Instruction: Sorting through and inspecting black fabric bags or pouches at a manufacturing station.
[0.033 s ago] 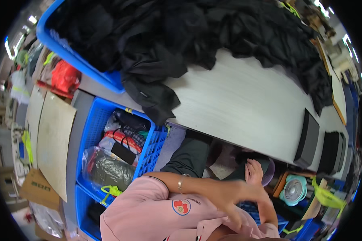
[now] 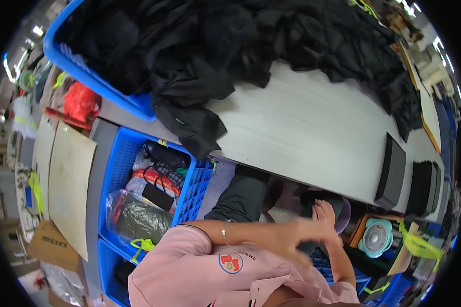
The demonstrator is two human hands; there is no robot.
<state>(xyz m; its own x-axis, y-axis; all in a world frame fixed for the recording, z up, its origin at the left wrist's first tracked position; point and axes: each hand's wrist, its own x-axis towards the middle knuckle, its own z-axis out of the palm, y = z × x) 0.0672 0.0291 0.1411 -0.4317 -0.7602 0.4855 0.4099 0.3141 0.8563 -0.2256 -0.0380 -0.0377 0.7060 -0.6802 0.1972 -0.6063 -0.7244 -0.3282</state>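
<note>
Right wrist (image 2: pixel 329 236): below the near edge of the bench, in front of the wearer's body; the left hand crosses over it, contact not certain from this view.
Left hand (image 2: pixel 292 234): blurred; finger spread cannot be told, nor whether anything is in its grasp.
Right hand (image 2: pixel 323 211): fingers together and loosely bent, tips toward the bench; palm hidden, so any hold cannot be told.
Bracelet (image 2: pixel 224 233): metallic, on the left forearm.
Shirt (image 2: pixel 184 271): pink, round emblem, directly behind the hands.
Trousers (image 2: pixel 241 197): dark, legs under the bench edge.
Purple container (image 2: pixel 345 219): just beside the right hand, partly hidden.
Bench (image 2: pixel 297 128): pale top, dark block (image 2: pixel 391 171) at its right end.
Black garments (image 2: pixel 215 46): heaped along the far side, one fold hanging over the near edge at left.
Upper blue basket (image 2: pixel 77 69): upper left, garments inside.
Lower blue basket (image 2: pixel 113 163): left of the wearer; packets, cord and a flat black object (image 2: pixel 158 196) inside.
Fan (image 2: pixel 376 238): teal, right of the hands.
</note>
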